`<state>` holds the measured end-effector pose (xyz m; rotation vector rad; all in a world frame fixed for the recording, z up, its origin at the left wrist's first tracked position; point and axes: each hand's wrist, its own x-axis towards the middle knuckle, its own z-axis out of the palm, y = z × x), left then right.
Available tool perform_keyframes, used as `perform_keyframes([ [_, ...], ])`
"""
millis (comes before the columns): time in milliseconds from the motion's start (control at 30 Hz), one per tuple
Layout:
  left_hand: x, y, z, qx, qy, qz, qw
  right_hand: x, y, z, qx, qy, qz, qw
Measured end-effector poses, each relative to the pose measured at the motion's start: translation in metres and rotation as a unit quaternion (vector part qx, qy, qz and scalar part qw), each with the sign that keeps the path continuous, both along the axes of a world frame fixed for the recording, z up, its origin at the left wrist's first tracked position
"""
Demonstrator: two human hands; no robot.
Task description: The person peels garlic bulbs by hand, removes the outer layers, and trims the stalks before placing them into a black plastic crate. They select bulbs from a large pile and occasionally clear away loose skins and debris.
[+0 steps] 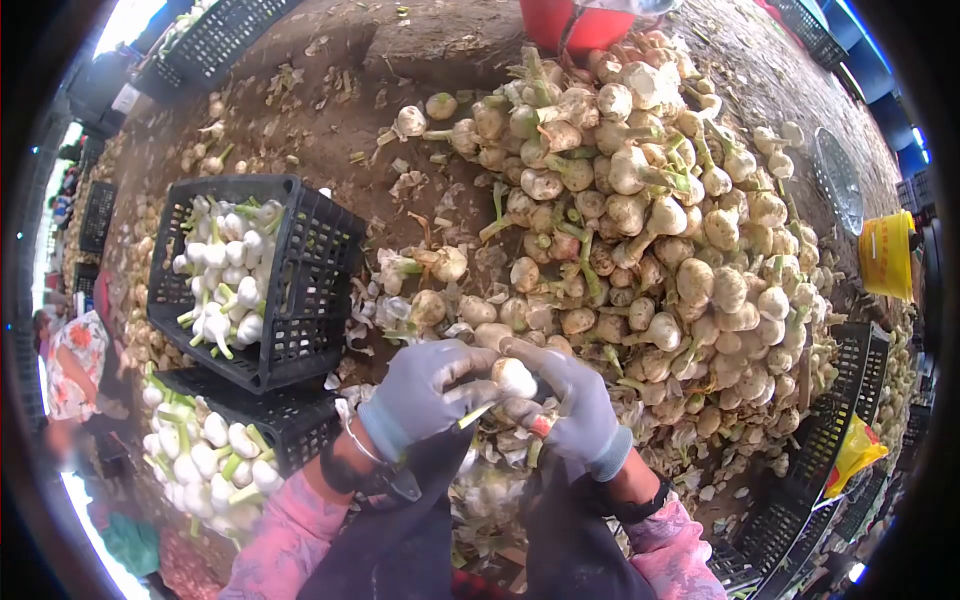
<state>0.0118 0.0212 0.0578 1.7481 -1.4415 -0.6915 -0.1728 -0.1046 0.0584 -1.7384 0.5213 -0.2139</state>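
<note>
A whitish garlic bulb (514,378) with a short cut green stem is pinched between both gloved hands, just in front of my lap. My left hand (430,385) is closed on its left side, and the stem pokes out below those fingers. From the right, my right hand (568,400) presses its thumb and fingers against the same bulb. A small red thing (541,427) shows at the curled fingers of that hand; its kind is hidden. Directly beyond my hands lies a large heap of unpeeled garlic bulbs (640,240), dirt on their skins.
To my left, a black crate (315,270) holds cleaner white bulbs, with more white garlic (205,450) in front. A red bucket (575,25) stands behind the heap. On the right are a yellow bucket (887,255) and a black crate (850,380). Another person (75,365) sits at far left.
</note>
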Motion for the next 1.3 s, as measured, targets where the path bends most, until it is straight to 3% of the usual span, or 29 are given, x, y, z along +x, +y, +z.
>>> perform_keyframes([
  [200, -0.004, 0.000, 0.008, -0.038, -0.086, 0.008, 0.996, 0.001, 0.008, 0.002, -0.035, -0.003, -0.014, 0.999],
  [267, -0.006, 0.000, 0.007, -0.026, -0.038, 0.045, 0.998, -0.001, 0.009, -0.007, -0.016, -0.014, -0.002, 1.000],
  [300, -0.007, 0.000, 0.006, -0.021, -0.013, 0.064, 0.998, -0.002, 0.011, -0.010, 0.155, -0.038, -0.012, 0.987],
  [333, -0.008, 0.001, 0.005, 0.031, 0.144, 0.120, 0.982, -0.005, 0.014, -0.014, 0.320, -0.061, -0.021, 0.945],
  [367, -0.008, 0.002, 0.004, 0.083, 0.298, 0.173, 0.935, -0.007, 0.018, -0.019, 0.477, -0.082, -0.030, 0.875],
  [400, -0.009, 0.003, 0.002, 0.132, 0.442, 0.220, 0.860, -0.007, 0.024, -0.030, 0.551, -0.136, -0.017, 0.823],
  [500, -0.006, 0.010, -0.004, 0.092, 0.538, 0.216, 0.809, 0.001, 0.020, -0.033, 0.601, -0.204, -0.019, 0.773],
  [533, -0.003, 0.011, -0.007, 0.115, 0.529, 0.201, 0.817, 0.002, 0.018, -0.033, 0.627, -0.226, -0.026, 0.745],
  [633, -0.011, 0.008, -0.005, 0.128, 0.594, 0.204, 0.768, 0.005, 0.026, -0.044, 0.576, -0.167, -0.090, 0.795],
  [667, -0.010, 0.007, -0.005, 0.094, 0.615, 0.229, 0.749, 0.007, 0.030, -0.047, 0.590, -0.224, -0.111, 0.768],
  [733, -0.005, 0.007, -0.006, 0.025, 0.653, 0.279, 0.703, -0.002, 0.032, -0.072, 0.716, -0.274, -0.068, 0.638],
  [833, 0.013, 0.011, -0.019, -0.093, 0.619, 0.297, 0.721, 0.001, 0.032, -0.052, 0.715, -0.233, -0.139, 0.645],
  [867, 0.021, 0.011, -0.025, -0.089, 0.591, 0.293, 0.746, 0.002, 0.031, -0.048, 0.713, -0.235, -0.150, 0.643],
  [933, 0.010, 0.013, -0.030, -0.034, 0.623, 0.323, 0.712, 0.001, 0.030, -0.047, 0.706, -0.250, -0.140, 0.648],
  [967, 0.002, 0.009, -0.023, -0.007, 0.637, 0.338, 0.693, 0.014, 0.023, -0.046, 0.649, -0.275, -0.023, 0.709],
  [1000, -0.006, 0.007, -0.017, 0.020, 0.679, 0.252, 0.689, 0.019, 0.016, -0.045, 0.325, -0.237, 0.010, 0.916],
  [1033, -0.007, 0.014, -0.031, 0.044, 0.732, 0.238, 0.636, 0.022, 0.010, -0.046, -0.048, -0.163, 0.040, 0.985],
  [1067, 0.001, 0.025, -0.041, 0.059, 0.741, 0.211, 0.635, 0.023, 0.007, -0.055, -0.077, -0.154, 0.003, 0.985],
  [1100, 0.008, 0.026, -0.038, 0.073, 0.749, 0.184, 0.632, 0.027, -0.001, -0.063, -0.013, -0.102, -0.059, 0.993],
  [1133, 0.008, 0.026, -0.030, 0.071, 0.609, 0.289, 0.735, 0.026, -0.016, -0.076, -0.129, 0.005, -0.095, 0.987],
  [1167, 0.024, 0.027, -0.024, 0.021, 0.545, 0.273, 0.793, 0.025, -0.029, -0.093, -0.228, 0.092, -0.121, 0.962],
  [1200, 0.033, 0.021, 0.003, -0.038, 0.505, 0.364, 0.782, 0.028, -0.042, -0.103, -0.294, 0.170, -0.120, 0.933],
  [1233, 0.057, 0.034, 0.007, -0.080, 0.362, 0.363, 0.855, 0.034, -0.053, -0.104, -0.371, 0.286, -0.066, 0.881],
  [1267, 0.080, 0.043, 0.014, -0.130, 0.147, 0.441, 0.876, 0.037, -0.064, -0.126, -0.430, 0.341, -0.015, 0.836],
  [1300, 0.106, 0.048, 0.022, -0.262, 0.210, 0.516, 0.788, 0.041, -0.073, -0.152, -0.455, 0.343, -0.003, 0.822],
])
